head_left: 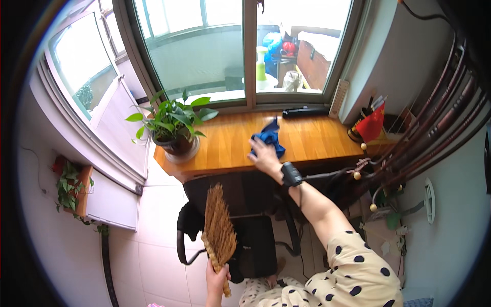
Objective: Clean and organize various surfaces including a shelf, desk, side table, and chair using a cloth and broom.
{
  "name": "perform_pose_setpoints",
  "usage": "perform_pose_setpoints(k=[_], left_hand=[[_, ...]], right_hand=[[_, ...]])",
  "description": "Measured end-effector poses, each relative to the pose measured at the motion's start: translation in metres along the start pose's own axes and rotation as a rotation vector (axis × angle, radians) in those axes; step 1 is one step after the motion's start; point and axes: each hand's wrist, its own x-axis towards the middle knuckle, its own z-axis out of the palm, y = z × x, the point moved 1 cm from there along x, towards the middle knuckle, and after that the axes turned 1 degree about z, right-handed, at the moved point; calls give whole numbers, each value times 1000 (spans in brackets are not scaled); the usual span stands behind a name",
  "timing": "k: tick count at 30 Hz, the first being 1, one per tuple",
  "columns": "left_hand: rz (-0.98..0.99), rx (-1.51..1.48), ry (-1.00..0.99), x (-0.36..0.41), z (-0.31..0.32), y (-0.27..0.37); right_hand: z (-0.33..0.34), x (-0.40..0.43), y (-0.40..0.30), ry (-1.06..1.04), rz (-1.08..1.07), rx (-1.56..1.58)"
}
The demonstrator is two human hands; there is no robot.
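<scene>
My left hand (218, 277) is closed around the handle of a straw hand brush (219, 226), its bristles pointing up and away from me over the chair. Across the wooden desk (226, 142) reaches my right arm, with a black device strapped at the wrist. My right hand (264, 155) rests on a crumpled blue cloth (273, 141) on the desktop, fingers spread over its near left side. Whether the fingers grip the cloth cannot be told. A darker tip of the cloth sticks up towards the window.
A potted plant (174, 140) stands on the desk's left end. Near the window lies a black object (305, 111). A pen holder with a small red flag (371, 124) is at the right. A black office chair (255, 245) stands before me; dark pipes (441, 126) run down at right.
</scene>
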Motion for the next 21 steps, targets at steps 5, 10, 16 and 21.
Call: perform_pose_setpoints(k=[5, 10, 16, 21], left_hand=[[-80, 22, -4, 11, -12, -3], [-130, -29, -10, 29, -26, 6], [-118, 11, -60, 51, -18, 6], [-166, 82, 61, 44, -17, 16]], right_hand=[[22, 9, 40, -32, -279, -184], [-32, -7, 111, 106, -34, -232], [-53, -3, 196, 567, 368, -550], [16, 45, 67, 147, -148, -88]])
